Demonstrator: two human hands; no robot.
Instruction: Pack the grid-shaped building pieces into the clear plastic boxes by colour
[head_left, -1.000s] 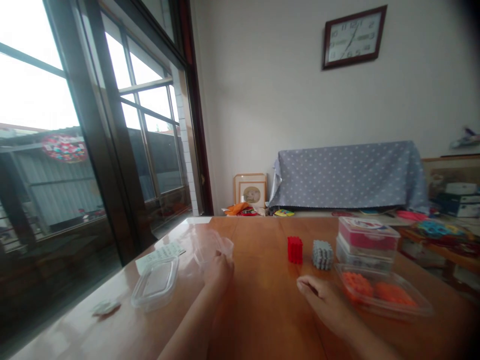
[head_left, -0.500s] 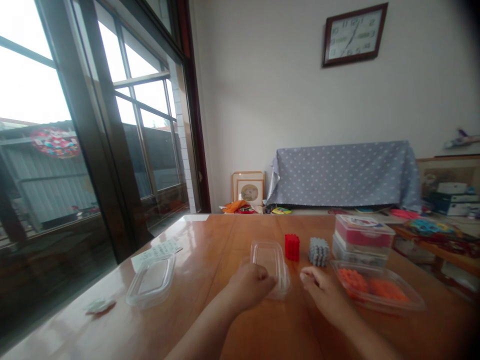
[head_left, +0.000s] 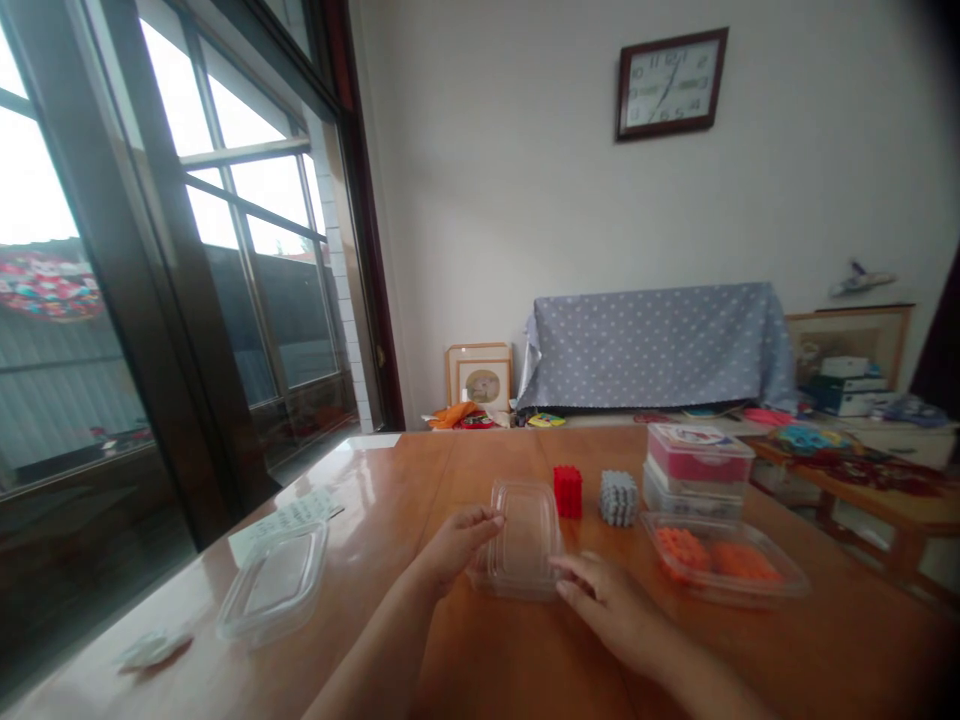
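A clear plastic container (head_left: pixel 523 530) stands on the table in front of me. My left hand (head_left: pixel 459 542) is at its left side, with thumb and fingertips pinched at the rim. On the other side, my right hand (head_left: pixel 606 605) reaches the container's near right edge with its fingers apart and partly stretched out. Just behind, to the right, stand a block of red interlocking pieces (head_left: pixel 568 491) and a block of grey interlocking pieces (head_left: pixel 619 498). A clear tub (head_left: pixel 784 590) farther right holds orange pieces (head_left: pixel 742 562).
Behind the tub, stacked boxes (head_left: pixel 699 465) have a pink one on top. At the left lie another clear container (head_left: pixel 276 580), a printed sheet (head_left: pixel 289 522) and a small crumpled item (head_left: pixel 154 650). The wooden table (head_left: pixel 405 655) runs up toward a cloth-covered object (head_left: pixel 652 345).
The view has turned slightly right. My left hand has moved from over the container to its left rim. My right hand has opened from a loose curl and come to the container's right edge.
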